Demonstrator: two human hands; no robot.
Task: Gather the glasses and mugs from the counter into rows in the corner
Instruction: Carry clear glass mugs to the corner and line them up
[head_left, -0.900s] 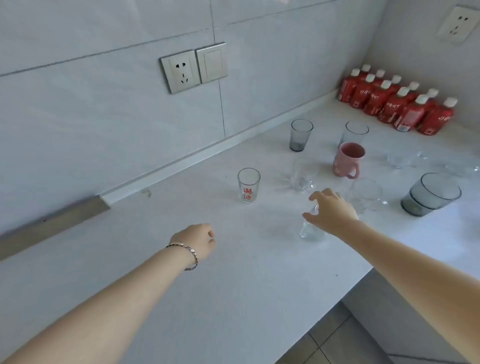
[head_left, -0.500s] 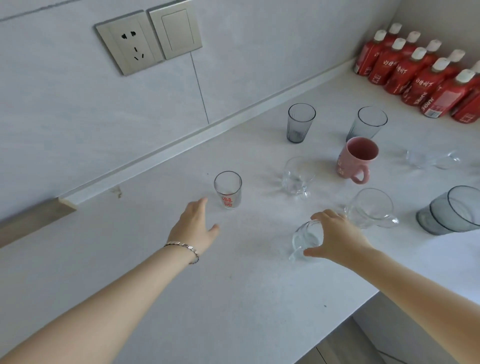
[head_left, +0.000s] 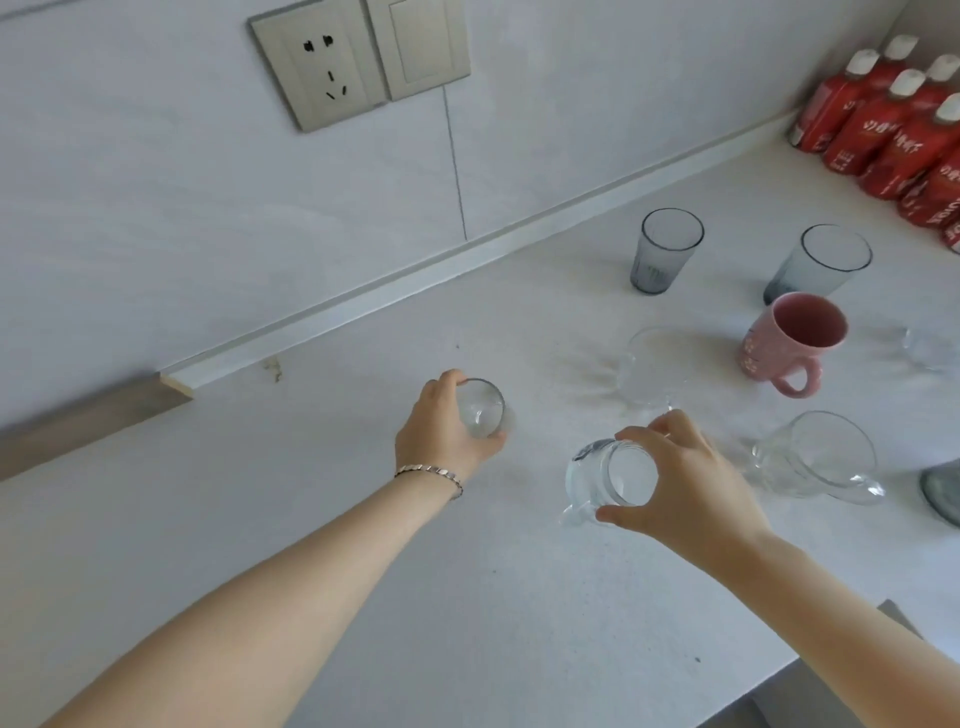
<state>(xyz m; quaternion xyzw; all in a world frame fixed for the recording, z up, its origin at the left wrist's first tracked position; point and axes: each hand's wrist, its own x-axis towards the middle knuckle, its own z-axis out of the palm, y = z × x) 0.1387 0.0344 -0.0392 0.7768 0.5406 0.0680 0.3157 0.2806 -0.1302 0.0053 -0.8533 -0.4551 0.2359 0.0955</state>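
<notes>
on the white counter (head_left: 311, 597), the left hand (head_left: 441, 436) is wrapping fingers around a small glass (head_left: 480, 408) while the right hand (head_left: 685, 493) is pinching a clear mug (head_left: 608, 475).

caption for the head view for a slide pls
Left hand grips a small clear glass; right hand holds a clear glass mug above the white counter.

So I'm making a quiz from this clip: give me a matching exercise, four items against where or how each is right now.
Items:
1. small glass
2. clear mug
3. pink mug
4. red bottles

States:
A. standing free, handle toward the counter edge
B. held by the right hand
C. grouped at the far right, by the wall
D. gripped by the left hand

Pairs: 1-D, 2-B, 3-A, 4-C
</notes>
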